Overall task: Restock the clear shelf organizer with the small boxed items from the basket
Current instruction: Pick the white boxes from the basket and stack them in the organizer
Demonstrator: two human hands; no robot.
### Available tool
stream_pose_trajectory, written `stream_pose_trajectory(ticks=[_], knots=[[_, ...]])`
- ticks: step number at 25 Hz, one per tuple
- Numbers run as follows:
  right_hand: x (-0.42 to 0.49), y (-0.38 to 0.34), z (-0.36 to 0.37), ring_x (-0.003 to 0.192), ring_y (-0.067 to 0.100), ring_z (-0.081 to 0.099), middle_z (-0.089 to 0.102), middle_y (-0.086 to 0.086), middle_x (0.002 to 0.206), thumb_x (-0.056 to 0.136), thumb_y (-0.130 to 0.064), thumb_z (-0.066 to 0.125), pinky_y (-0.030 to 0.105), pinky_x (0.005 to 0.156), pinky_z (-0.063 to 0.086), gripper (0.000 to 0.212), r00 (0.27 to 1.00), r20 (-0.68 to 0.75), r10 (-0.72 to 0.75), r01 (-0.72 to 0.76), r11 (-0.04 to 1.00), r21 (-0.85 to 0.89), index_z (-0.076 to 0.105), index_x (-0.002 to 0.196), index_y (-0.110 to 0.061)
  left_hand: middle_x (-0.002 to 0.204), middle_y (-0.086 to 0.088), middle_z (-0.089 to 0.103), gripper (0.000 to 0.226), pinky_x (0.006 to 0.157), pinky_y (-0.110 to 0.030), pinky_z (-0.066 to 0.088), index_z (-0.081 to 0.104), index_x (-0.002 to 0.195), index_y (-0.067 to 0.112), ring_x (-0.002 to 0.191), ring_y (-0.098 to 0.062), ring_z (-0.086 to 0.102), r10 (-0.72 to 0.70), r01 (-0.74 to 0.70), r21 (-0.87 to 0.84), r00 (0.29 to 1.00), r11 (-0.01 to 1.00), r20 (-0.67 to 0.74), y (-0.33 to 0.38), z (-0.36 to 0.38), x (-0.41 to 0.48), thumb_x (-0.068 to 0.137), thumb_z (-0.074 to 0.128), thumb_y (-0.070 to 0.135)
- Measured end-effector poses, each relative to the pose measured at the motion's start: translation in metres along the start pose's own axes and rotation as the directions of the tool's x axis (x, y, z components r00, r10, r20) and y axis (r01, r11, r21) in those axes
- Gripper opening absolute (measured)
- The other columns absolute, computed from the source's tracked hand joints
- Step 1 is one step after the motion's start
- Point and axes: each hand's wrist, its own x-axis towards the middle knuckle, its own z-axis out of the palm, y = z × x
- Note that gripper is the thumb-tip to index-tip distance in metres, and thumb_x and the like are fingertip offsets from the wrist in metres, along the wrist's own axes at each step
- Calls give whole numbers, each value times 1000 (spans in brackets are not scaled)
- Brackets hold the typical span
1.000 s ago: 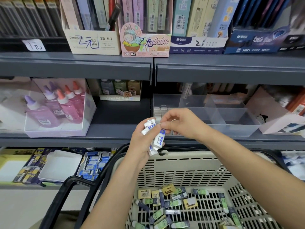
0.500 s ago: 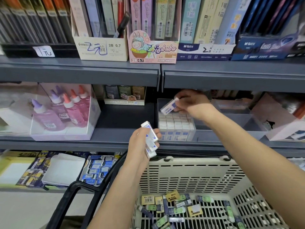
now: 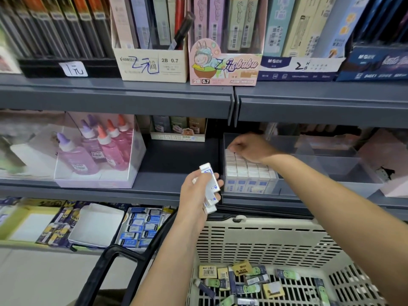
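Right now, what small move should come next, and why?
Probably the right hand should pull away toward the left hand for another box: it sits at the rear of the packed rows in the clear shelf organizer, while the left hand grips several white-and-blue boxes.

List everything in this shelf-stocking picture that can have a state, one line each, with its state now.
Left hand, grips a stack of white boxes above the basket.
Right hand, inside the organizer, touching the back rows; whether it holds a box is hidden.
Organizer, left compartment packed with upright boxes.
Basket, holds loose boxes lying flat.
Glue bottles, upright, capped.
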Motion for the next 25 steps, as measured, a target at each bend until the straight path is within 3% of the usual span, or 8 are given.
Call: stream_pose_trajectory(ticks=[3, 5, 8, 10, 12, 16, 22, 25], knots=[[-7, -6, 3, 95, 16, 60, 68, -1, 105, 93, -26, 47, 24, 77, 41, 24, 996, -83, -34, 29, 998, -60, 68, 101, -17, 87, -9, 71, 19, 44, -21, 45, 61, 106, 17, 72, -14, 69, 27, -27, 18, 999, 999, 28, 0, -2, 0, 88, 61, 12], [-18, -19, 5, 83, 10, 59, 67, -8, 94, 91, -35, 49, 20, 68, 42, 21, 981, -182, -61, 53, 997, -50, 68, 96, -25, 83, -4, 71, 20, 45, -21, 45, 64, 105, 20, 72, -13, 68, 52, -54, 31, 996, 998, 73, -1, -3, -1, 87, 64, 12], [-43, -41, 10, 60, 0, 59, 65, -15, 70, 81, -48, 58, 12, 54, 44, 16, 991, -93, -100, 114, 980, 165, 63, 76, -35, 79, -2, 69, 25, 44, -21, 44, 65, 108, 20, 64, -11, 63, 85, -92, 54, 991, 994, 105, -1, -1, -2, 84, 67, 11], [-54, -48, 12, 54, 0, 62, 66, -13, 61, 80, -38, 64, 16, 54, 52, 8, 996, -23, -89, 92, 947, 307, 63, 74, -33, 78, -2, 67, 26, 44, -21, 43, 65, 107, 19, 61, -9, 61, 105, -112, 55, 987, 992, 120, -1, 0, -3, 82, 68, 13], [-58, -48, 9, 47, -1, 59, 64, -13, 53, 84, -22, 65, 15, 48, 49, 7, 998, -12, -60, 59, 899, 434, 64, 78, -25, 79, -2, 69, 26, 43, -20, 43, 65, 106, 18, 62, -9, 61, 106, -114, 45, 983, 992, 149, 0, 1, -3, 80, 68, 20], [-60, -41, -3, 52, 1, 60, 66, -3, 66, 88, -8, 59, 12, 50, 49, 11, 1000, -30, 0, 20, 727, 686, 64, 86, -18, 81, -5, 73, 22, 39, -20, 41, 59, 111, 12, 69, -15, 67, 7, -7, 0, 989, 1000, 147, 2, 1, -2, 92, 56, 22], [-66, -33, -2, 69, 5, 66, 70, -7, 71, 89, -20, 59, 16, 65, 53, 12, 1000, 29, -7, -16, 698, 716, 67, 94, -28, 74, -6, 70, 23, 41, -19, 42, 59, 107, 9, 59, -12, 62, 19, -14, -33, 987, 999, 158, 1, 3, -4, 85, 64, 12], [-65, -33, 0, 63, 6, 65, 71, -6, 76, 87, -22, 62, 19, 64, 55, 10, 1000, 4, 14, -14, 767, 642, 65, 96, -26, 80, -7, 71, 30, 43, -20, 43, 58, 112, 9, 59, -11, 61, 46, -49, 21, 991, 999, 122, -1, 2, -3, 83, 66, 5]])
